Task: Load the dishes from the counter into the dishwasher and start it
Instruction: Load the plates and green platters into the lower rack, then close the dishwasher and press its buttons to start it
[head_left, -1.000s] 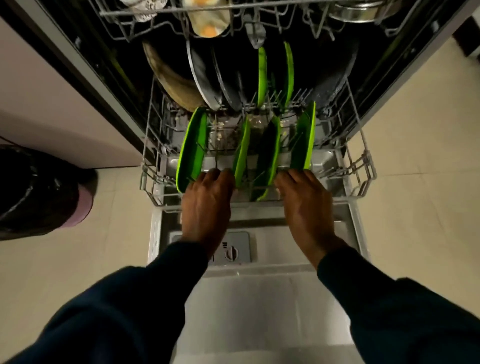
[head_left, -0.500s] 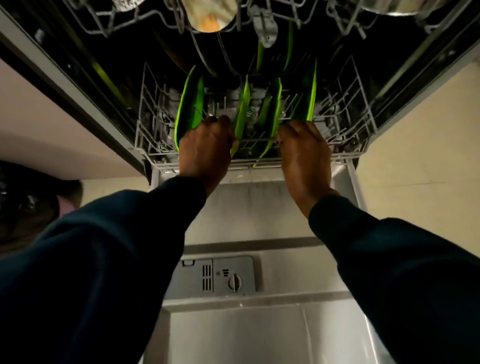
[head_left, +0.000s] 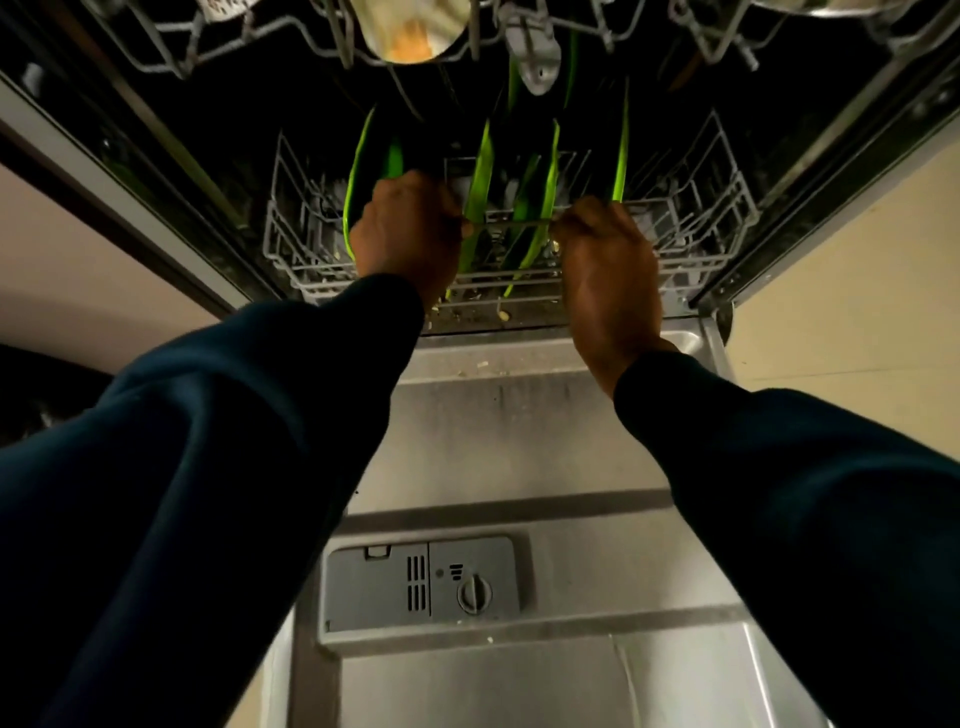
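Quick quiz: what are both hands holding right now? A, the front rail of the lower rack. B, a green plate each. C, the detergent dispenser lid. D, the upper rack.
A: the left hand and right hand both curl round the front wire of the lower rack, green plates standing behind.

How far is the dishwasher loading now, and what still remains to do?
Done: green plates stand in the lower rack, and dishes sit in the upper rack. In hand: the left hand and right hand grip the lower rack's front edge. Left: the door lies open, so closing and starting remain. The counter is out of view.
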